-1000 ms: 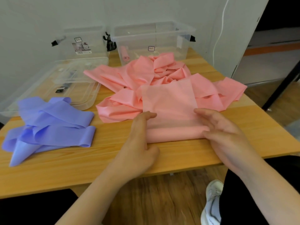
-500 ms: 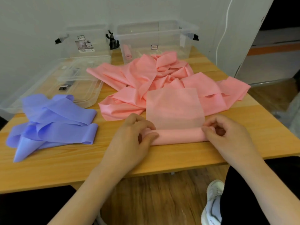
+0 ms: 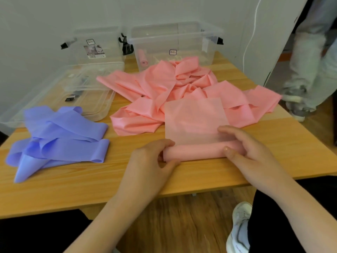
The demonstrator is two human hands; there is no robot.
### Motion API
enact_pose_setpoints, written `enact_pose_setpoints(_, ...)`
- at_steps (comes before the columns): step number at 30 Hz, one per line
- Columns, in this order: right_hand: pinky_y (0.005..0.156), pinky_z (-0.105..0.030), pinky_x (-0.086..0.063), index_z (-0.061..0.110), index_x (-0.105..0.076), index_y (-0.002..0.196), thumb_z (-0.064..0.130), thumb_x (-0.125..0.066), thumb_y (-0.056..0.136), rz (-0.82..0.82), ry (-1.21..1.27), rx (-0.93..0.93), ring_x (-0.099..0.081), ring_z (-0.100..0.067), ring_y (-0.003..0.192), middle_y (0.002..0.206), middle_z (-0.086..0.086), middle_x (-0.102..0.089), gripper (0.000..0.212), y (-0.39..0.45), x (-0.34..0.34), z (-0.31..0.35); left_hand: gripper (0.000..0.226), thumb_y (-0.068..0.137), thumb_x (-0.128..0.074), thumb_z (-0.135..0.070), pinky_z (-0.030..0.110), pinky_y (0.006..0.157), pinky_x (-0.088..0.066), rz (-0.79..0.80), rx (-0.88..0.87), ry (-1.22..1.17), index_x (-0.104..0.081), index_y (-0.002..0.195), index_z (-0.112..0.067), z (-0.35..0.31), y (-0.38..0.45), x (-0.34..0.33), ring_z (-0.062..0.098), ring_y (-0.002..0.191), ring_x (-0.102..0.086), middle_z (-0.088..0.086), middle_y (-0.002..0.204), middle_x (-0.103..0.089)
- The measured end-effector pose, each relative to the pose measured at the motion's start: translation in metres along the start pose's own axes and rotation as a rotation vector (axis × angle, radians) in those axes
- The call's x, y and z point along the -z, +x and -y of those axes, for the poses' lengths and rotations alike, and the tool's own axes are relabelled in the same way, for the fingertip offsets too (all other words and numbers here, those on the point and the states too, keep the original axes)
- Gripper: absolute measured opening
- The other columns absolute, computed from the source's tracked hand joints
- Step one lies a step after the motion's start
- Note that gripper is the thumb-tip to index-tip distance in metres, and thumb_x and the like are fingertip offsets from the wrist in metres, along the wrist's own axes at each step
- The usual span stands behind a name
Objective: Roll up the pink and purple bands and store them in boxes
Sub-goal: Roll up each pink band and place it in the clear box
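Plain room: wooden table (image 3: pixel 54 189), storage boxes (image 3: pixel 175 41)

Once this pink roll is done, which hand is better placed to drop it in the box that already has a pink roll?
Probably the right hand: that box stands at the table's far right, on its side. Both hands grip the roll; the left hand would have to cross over.

A wooden table (image 3: pixel 76 189) stands against a grey wall (image 3: pixel 36 19). Far right, a white cable (image 3: pixel 250 39) hangs down it. A bystander's pale trouser legs (image 3: pixel 310 57) and grey shoes (image 3: pixel 296 105) show. Near right, a white sneaker (image 3: pixel 238 229) rests on the wood floor (image 3: pixel 182 221).
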State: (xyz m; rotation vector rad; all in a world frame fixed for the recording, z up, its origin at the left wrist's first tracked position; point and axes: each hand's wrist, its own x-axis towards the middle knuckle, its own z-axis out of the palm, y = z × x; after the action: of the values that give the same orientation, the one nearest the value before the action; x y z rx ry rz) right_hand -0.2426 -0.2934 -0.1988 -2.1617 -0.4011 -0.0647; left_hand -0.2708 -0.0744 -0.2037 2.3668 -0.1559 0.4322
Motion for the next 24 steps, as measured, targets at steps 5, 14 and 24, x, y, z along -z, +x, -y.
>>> enact_pose_setpoints(5, 0.082, 0.002, -0.029, 0.045, -0.054, 0.092, 0.001, -0.063, 0.080, -0.008, -0.105, 0.042, -0.044, 0.017, 0.104, 0.107, 0.030, -0.053, 0.046, 0.006, 0.008, -0.006, 0.016, 0.084, -0.064, -0.023, 0.003, 0.071, -0.034, 0.042, -0.031, 0.091, -0.071, 0.098, -0.022, 0.000, 0.006, 0.005, 0.000, 0.071, -0.051, -0.014, 0.084, -0.062)
enact_pose_setpoints(14, 0.079, 0.004, -0.025, 0.037, -0.052, 0.102, 0.021, -0.062, 0.084, -0.050, -0.232, 0.047, -0.042, 0.004, 0.097, 0.104, 0.023, -0.050, 0.026, 0.008, 0.002, -0.008, 0.027, 0.083, -0.064, -0.014, 0.006, 0.066, -0.035, 0.074, -0.045, 0.092, -0.057, 0.107, -0.023, 0.006, 0.012, 0.006, -0.001, 0.069, -0.048, -0.010, 0.082, -0.056)
enact_pose_setpoints(24, 0.079, -0.001, -0.028, 0.036, -0.060, 0.093, 0.020, -0.060, 0.084, -0.022, -0.195, 0.080, -0.047, 0.003, 0.096, 0.098, 0.025, -0.055, 0.018, 0.010, 0.003, -0.009, 0.027, 0.083, -0.065, -0.028, 0.007, 0.069, -0.033, 0.136, -0.105, 0.135, -0.061, 0.109, -0.021, 0.008, 0.015, 0.008, 0.003, 0.074, -0.049, -0.011, 0.089, -0.058)
